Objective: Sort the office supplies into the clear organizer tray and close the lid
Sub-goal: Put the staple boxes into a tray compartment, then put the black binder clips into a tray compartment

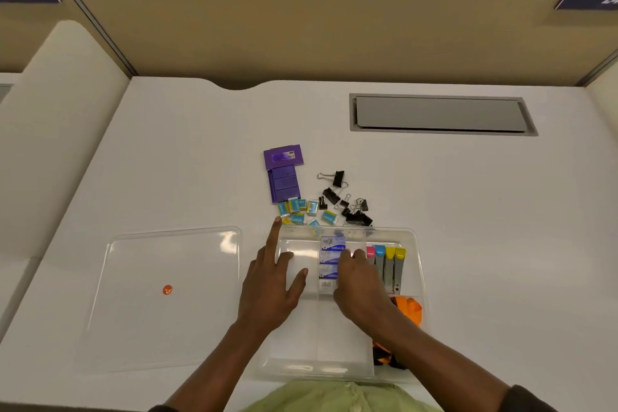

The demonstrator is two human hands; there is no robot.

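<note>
Sitting in the middle compartment: small blue-and-white boxes (pixel 331 246), laid in a row running away from the person, inside the clear organizer tray (pixel 391 230) at the near edge of the counter (pixel 200 160).
Right hand (pixel 359 291): over that row, fingers bent down onto the boxes and touching them; whether it grips one I cannot tell.
Left hand (pixel 271 288): flat, fingers spread apart, on the tray's left compartment just beside the boxes, index finger reaching the far left corner.
Right compartment: four staplers (pixel 389 264) side by side, caps pink, blue, yellow, yellow, just right of the right hand.
Near right compartment: orange and black things (pixel 409 308), partly hidden by the right forearm.
Lid (pixel 187 264): off, lying flat on the counter left of the tray, with an orange knob (pixel 167 290).
Beyond the far rim: blue-and-yellow erasers (pixel 301 209) and black binder clips (pixel 347 204) scattered near it; a purple case (pixel 284 174), slid open, behind the erasers.
</note>
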